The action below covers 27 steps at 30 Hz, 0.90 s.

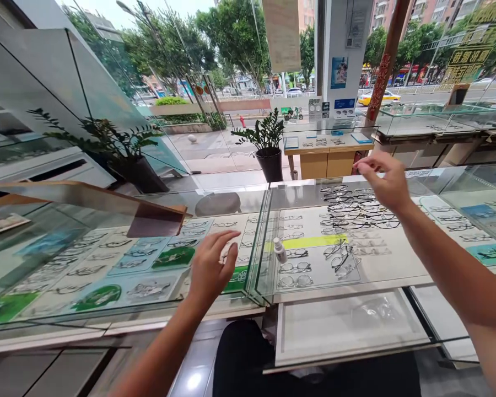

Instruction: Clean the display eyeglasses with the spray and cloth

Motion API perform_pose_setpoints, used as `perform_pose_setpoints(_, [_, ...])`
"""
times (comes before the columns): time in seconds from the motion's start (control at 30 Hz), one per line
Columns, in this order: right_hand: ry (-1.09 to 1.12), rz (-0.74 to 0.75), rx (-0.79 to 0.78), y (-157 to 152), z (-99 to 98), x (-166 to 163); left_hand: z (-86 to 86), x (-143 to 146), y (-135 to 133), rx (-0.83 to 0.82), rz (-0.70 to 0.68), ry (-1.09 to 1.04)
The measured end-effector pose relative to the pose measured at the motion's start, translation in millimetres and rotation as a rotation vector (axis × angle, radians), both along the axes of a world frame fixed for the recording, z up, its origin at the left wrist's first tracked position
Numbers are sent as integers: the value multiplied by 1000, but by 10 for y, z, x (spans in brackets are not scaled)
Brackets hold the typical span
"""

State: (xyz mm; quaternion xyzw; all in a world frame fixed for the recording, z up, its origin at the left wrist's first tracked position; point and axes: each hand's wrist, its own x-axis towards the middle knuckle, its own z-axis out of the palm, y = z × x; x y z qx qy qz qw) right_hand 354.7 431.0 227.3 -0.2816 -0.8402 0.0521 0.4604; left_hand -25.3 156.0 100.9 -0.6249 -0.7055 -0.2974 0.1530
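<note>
The clustered black-framed eyeglasses (pixel 341 208) lie in close rows on the far part of the right glass-topped display counter (pixel 397 270). From my view, they sit just left of and nearer than my right hand (pixel 386 176), which is raised apart from them near the counter's far edge. I have that arm stretched in from the right, wrist bent, fingers curled and tips drawn towards the thumb, pointing left; I can't tell whether anything thin is pinched there.

My left hand (pixel 213 264) is well apart from that cluster, over the right end of the left glass display case (pixel 107 325). Its forearm slants up from the near side; the fingers are loosely bent to the right, with a clear gap to the thumb, and I see nothing held.

Between my hands, a small white plastic bottle (pixel 279 251) stands left of a crossed group of thin dark-rimmed glasses (pixel 342 260), nearer than the cluster.
</note>
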Motion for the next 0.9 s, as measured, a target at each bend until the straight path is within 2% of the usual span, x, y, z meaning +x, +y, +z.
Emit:
perform_pose_setpoints(0.07, [-210,-91,-51,218,-117,-118,-185,-41,148,-33,21,-26])
perform_pose_setpoints(0.17, [-685,-205,-196,593,-337,-339,-487,-119,273,-166,177,-24])
perform_pose_setpoints(0.27, [-899,-214,-282,892,-522,-505,-639,-169,276,-239,218,-3])
perform_pose_setpoints(0.57, [-1034,-204,-388,1332,-780,-721,-592,-128,165,-256,229,-18])
perform_pose_setpoints(0.9, [-1022,-247,-403,1350,-823,-650,-558,-104,140,-255,231,-18])
